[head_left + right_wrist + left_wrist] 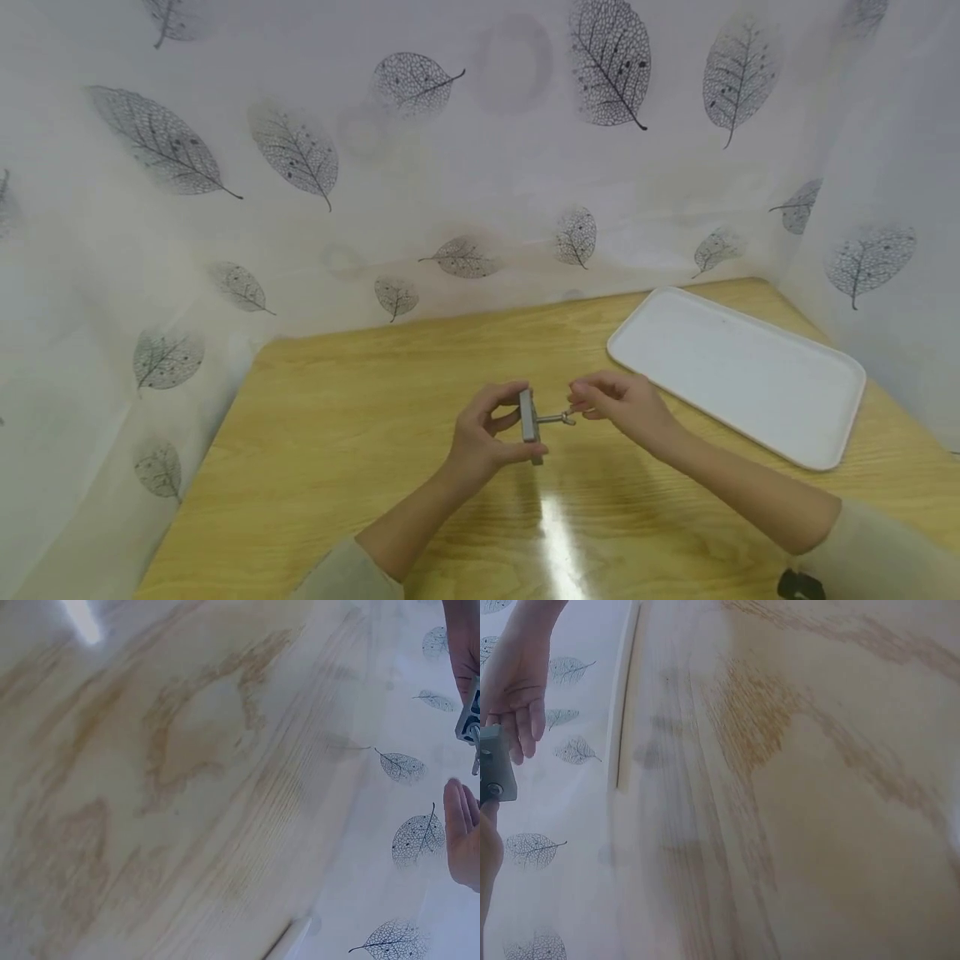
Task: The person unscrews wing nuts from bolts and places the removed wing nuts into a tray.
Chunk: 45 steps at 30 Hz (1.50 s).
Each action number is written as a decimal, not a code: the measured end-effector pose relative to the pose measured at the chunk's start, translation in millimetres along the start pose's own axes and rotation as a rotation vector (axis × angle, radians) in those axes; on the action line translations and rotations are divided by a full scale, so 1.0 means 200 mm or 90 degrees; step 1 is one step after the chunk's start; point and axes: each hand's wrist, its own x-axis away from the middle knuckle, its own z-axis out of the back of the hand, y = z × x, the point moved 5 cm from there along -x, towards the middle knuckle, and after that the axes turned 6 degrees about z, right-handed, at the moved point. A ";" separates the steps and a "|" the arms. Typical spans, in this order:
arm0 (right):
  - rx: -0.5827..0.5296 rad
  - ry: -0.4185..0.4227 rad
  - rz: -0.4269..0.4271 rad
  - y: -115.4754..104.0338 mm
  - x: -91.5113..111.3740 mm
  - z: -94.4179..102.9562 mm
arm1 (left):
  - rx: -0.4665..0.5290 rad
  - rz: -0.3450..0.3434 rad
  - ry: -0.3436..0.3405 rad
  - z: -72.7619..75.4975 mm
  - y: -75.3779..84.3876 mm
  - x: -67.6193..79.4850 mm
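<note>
In the head view my left hand [476, 442] grips a flat grey metal block [528, 417] between thumb and fingers, above the table. A thin metal rod [552, 418] juts from its right side and ends in a small wing-like head. Just beyond that head is my right hand [633, 408], its fingers loosely bent. The right wrist view shows the right hand's fingers [454, 814] extended, apart from the rod [476, 754]. Holes mark the block [496, 761] at the left wrist view's edge, where a left-hand digit presses its lower end.
A white rectangular tray [738, 379] lies at the right on the wood-grain table [360, 433]. Behind the table hangs a pale cloth [465, 183] printed with leaves, which also covers both sides. Light reflects off the tabletop near the front.
</note>
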 end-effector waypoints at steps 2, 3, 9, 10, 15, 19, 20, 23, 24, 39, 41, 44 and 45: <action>-0.074 0.002 -0.066 0.02 -0.01 0.01 | 0.000 0.000 0.001 0.00 0.00 0.00; -0.103 0.004 -0.094 0.03 -0.02 0.01 | -0.001 -0.001 0.000 0.00 0.00 -0.01; -0.211 -0.095 -0.282 0.09 0.00 -0.01 | -0.009 -0.008 0.000 -0.01 0.00 -0.01; -0.222 -0.123 -0.310 0.10 0.01 -0.02 | -0.011 -0.009 0.000 -0.01 0.01 -0.01; -0.272 -0.206 -0.371 0.10 0.04 -0.06 | -0.015 -0.004 0.000 -0.01 0.01 0.00; -0.306 -0.216 -0.368 0.08 0.03 -0.07 | -0.011 -0.006 0.002 -0.01 0.01 0.00; -0.312 -0.216 -0.369 0.08 0.03 -0.07 | -0.010 -0.008 0.001 -0.01 0.01 0.00; -0.324 -0.218 -0.364 0.08 0.02 -0.06 | -0.007 -0.018 -0.002 -0.02 0.01 0.00; -0.327 -0.215 -0.362 0.08 0.02 -0.06 | -0.006 -0.019 -0.003 -0.02 0.00 0.00; -0.126 -0.123 -0.146 0.06 -0.01 -0.03 | 0.003 0.007 -0.007 -0.02 -0.01 -0.01; -0.091 -0.122 -0.101 0.04 -0.01 -0.03 | 0.001 0.015 -0.005 -0.02 -0.01 0.00; -0.006 -0.113 -0.008 0.01 -0.01 -0.03 | -0.002 0.020 -0.004 -0.02 -0.01 0.00; 0.031 -0.110 0.040 0.00 0.00 -0.03 | -0.002 0.018 -0.004 -0.02 -0.01 0.00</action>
